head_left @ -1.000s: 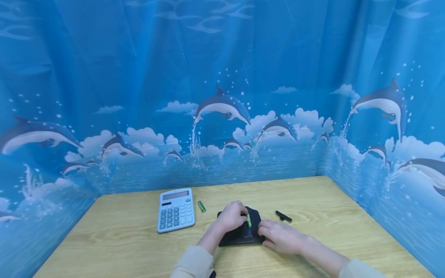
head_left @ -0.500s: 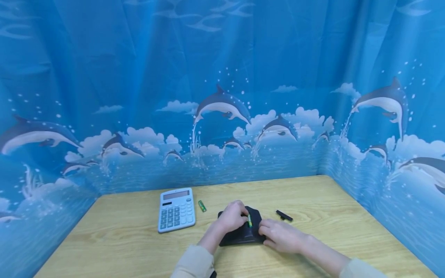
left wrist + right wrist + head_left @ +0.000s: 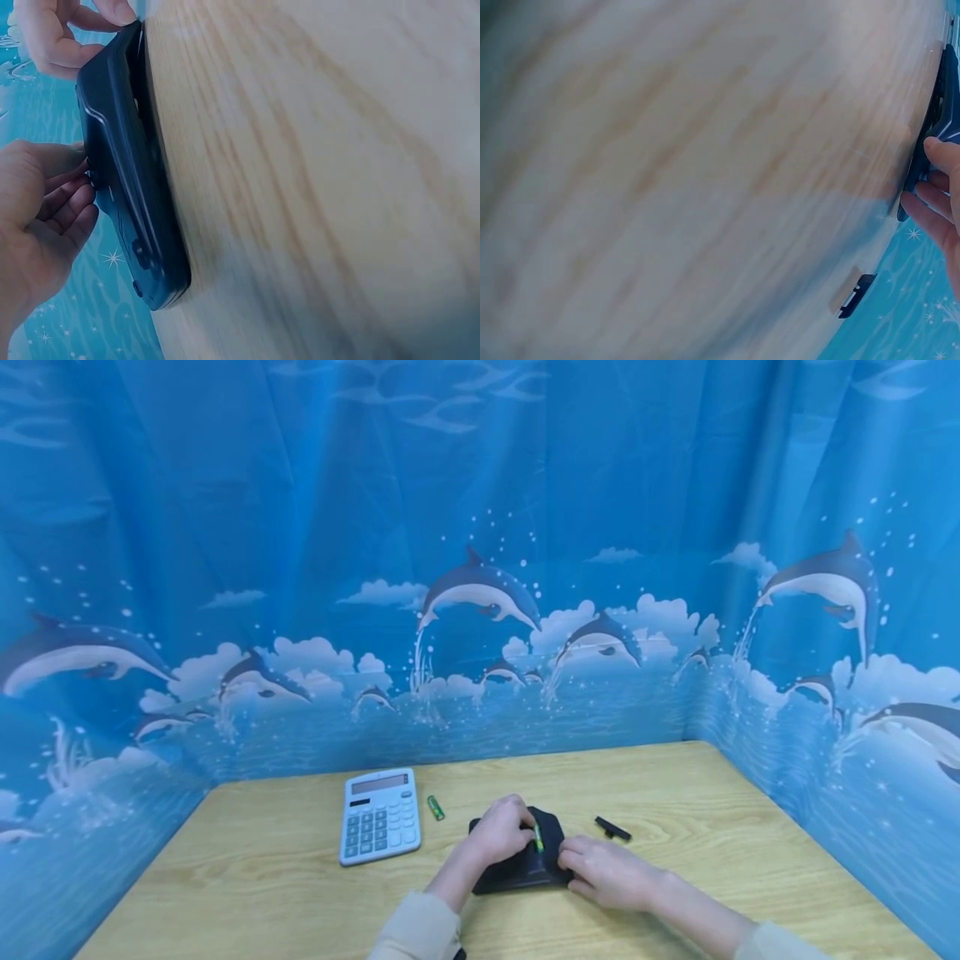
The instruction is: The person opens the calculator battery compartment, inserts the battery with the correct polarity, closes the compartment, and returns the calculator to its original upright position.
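Note:
A black plastic device (image 3: 525,872), its exact kind unclear, lies on the wooden table in front of the person. A green battery (image 3: 538,838) sits at its raised middle part. The left hand (image 3: 502,832) reaches over the device and pinches this battery near its upper end; in the left wrist view the curled fingers of the left hand (image 3: 45,214) hide the battery against the black device (image 3: 124,150). The right hand (image 3: 604,870) grips the device's right edge, thumb on top and fingers along the side, as the right hand (image 3: 946,180) also appears in the right wrist view.
A second green battery (image 3: 436,807) lies left of the device, beside a light blue calculator (image 3: 380,817). Right of the device lies a small black cover (image 3: 612,828) with a tab. A blue dolphin-print curtain (image 3: 480,710) encloses the table's back and sides.

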Demonstrator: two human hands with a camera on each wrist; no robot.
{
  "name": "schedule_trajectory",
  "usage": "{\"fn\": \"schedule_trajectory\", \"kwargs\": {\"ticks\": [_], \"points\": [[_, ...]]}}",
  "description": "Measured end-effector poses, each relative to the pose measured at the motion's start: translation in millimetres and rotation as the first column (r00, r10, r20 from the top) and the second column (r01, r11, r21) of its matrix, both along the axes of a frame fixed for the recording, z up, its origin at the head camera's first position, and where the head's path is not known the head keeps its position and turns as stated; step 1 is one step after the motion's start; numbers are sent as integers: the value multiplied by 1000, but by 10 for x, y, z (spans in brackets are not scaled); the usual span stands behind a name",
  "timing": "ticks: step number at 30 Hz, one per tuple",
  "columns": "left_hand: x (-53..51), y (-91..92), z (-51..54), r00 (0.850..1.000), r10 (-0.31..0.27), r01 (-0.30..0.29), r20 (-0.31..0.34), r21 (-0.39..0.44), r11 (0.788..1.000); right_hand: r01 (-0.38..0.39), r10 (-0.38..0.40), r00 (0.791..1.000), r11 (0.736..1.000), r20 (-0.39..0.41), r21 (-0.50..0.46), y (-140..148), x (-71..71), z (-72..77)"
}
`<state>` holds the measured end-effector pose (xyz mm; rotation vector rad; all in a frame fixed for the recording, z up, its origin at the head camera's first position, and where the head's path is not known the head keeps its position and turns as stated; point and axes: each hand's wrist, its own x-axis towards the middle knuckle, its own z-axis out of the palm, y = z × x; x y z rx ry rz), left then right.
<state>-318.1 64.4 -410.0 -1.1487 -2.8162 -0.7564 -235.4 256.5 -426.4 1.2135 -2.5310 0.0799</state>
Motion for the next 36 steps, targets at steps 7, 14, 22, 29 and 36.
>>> {"fn": "schedule_trajectory", "kwargs": {"ticks": [7, 14, 22, 29, 36], "points": [[-1, -36, 17, 1000, -6, 6, -7, 7, 1000, 10, -10, 1000, 1000, -17, -13, 7, 2, 3], [35, -98, 39, 997, -50, 48, -53, -28, 998, 35, -35, 999, 999, -16, -16, 25, 25, 33], [96, -228, 69, 992, -103, 92, -71, -149, 985, 45, -46, 998, 999, -32, -14, 33, 35, 17], [160, -383, 58, 991, -108, 87, -82, -230, 969, 58, -58, 998, 998, -10, -12, 45, 37, 11], [235, -507, 53, 988, -112, 75, -107, -301, 951, 58, -58, 998, 998, -18, -20, 58, 45, 17]]}}
